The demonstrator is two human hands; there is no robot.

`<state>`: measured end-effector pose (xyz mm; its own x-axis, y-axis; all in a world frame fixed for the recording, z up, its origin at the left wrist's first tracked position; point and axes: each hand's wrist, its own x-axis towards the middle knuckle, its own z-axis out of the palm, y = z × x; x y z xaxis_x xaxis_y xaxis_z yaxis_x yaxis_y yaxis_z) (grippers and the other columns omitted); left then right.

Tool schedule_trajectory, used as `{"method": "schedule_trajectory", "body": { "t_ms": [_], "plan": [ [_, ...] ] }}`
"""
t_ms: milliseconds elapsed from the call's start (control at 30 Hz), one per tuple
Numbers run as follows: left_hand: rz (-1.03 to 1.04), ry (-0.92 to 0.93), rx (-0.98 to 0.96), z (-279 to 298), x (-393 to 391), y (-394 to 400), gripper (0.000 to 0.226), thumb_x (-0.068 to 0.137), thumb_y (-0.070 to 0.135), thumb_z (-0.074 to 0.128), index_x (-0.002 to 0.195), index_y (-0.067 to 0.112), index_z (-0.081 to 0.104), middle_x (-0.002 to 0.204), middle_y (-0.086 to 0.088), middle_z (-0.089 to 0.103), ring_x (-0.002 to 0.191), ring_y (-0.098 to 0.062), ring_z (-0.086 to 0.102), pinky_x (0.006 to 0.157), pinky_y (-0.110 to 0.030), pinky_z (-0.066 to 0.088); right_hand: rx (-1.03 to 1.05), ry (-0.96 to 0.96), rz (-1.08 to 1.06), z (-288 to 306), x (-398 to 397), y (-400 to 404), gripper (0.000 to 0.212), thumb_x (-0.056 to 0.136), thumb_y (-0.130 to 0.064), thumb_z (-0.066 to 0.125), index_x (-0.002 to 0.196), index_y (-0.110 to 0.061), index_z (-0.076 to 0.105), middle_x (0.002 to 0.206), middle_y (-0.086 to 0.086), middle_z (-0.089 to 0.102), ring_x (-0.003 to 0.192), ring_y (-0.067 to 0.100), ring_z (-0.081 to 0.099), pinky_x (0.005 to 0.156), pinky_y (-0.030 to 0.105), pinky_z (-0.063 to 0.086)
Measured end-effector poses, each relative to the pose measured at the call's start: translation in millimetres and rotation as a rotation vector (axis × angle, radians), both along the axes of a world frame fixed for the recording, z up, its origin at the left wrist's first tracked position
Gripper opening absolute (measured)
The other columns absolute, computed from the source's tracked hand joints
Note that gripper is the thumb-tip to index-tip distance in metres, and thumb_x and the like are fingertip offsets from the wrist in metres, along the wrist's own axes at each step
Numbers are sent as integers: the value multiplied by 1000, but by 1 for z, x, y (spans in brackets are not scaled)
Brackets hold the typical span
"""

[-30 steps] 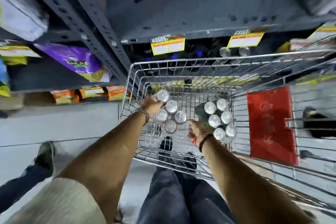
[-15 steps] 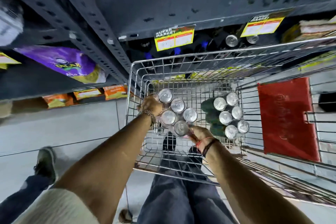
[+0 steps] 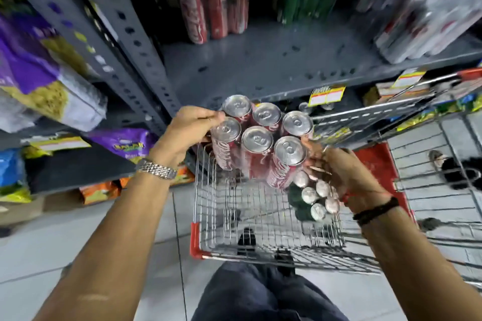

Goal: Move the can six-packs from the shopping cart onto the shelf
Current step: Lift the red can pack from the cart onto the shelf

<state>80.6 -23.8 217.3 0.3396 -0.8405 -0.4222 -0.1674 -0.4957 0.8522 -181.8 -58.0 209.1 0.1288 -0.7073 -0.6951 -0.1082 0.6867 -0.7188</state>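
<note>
Where it sat low in the shopping cart [image 3: 260,250] before, red six-pack [image 3: 260,138] now raised, left hand [image 3: 187,133] and right hand [image 3: 336,169] gripping its sides

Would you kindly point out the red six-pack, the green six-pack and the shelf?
red six-pack [image 3: 257,138]: head view, lid of a middle can.
green six-pack [image 3: 310,194]: head view, a can lid.
shelf [image 3: 273,60]: head view, bare grey board.

Glossy metal cans [image 3: 257,139], wire cart [image 3: 260,219]
</note>
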Motion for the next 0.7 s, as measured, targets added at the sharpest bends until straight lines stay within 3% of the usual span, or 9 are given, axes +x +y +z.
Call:
{"method": "schedule_trajectory", "body": {
  "t_ms": [100,200,267,333,400,467,533,633,700],
  "plan": [
    [88,52,-134,44,-1,-19,13,83,28,63,83,20,74,80,-2,69,76,-11,64,67,-24,53,-136,-45,-10,36,10,-27,28,74,-32,71,94,-14,63,69,-3,65,56,6,62,52,16,54],
    [253,92,-238,58,-3,-48,25,80,24,64,55,23,67,64,5,62,65,-6,57,60,-22,44,-204,-87,-28,54,28,-63,8,80,-25,66,80,-17,64,58,-6,67,54,6,62,52,16,55],
    [340,113,-275,60,-3,-71,24,80,21,64,57,21,58,66,0,56,64,-11,49,57,-24,39,-230,-83,-33,57,41,-90,10,82,-23,64,75,-18,60,55,-6,65,52,5,59,56,18,55],
    [406,94,-305,57,-2,-92,11,80,19,60,71,15,54,74,-7,48,66,-15,41,57,-27,32,-263,-46,-45,52,56,-117,10,81,-25,66,82,-18,58,67,2,58,60,10,54,65,25,56],
    [465,103,-314,50,2,-112,18,81,13,55,64,17,50,69,-5,45,65,-16,38,58,-28,31,-287,-16,-59,48,70,-143,15,79,-25,68,85,-16,57,68,5,55,63,13,52,62,26,55],
    [478,76,-289,38,10,-128,40,77,10,52,41,21,40,48,6,38,57,-14,30,54,-30,26,-298,0,-80,41,83,-165,17,79,-21,69,74,-14,55,53,4,58,62,15,51,57,27,52],
    [487,61,-264,24,17,-142,47,74,6,51,29,15,37,29,9,30,52,-12,23,50,-31,21,-277,15,-89,33,94,-181,23,80,-18,68,64,-12,51,32,-5,55,61,14,52,56,27,51],
    [484,63,-290,13,22,-155,45,75,2,51,40,18,29,42,9,33,53,-11,24,56,-31,25,-281,32,-89,31,105,-196,29,84,-14,63,61,-9,47,23,-9,48,55,11,48,49,23,49],
    [451,35,-288,9,26,-158,38,77,5,51,45,18,36,55,3,38,54,-11,32,61,-31,30,-289,26,-83,31,108,-202,16,84,-13,63,73,-6,53,37,-3,57,56,11,49,42,21,50]
  ]
}}
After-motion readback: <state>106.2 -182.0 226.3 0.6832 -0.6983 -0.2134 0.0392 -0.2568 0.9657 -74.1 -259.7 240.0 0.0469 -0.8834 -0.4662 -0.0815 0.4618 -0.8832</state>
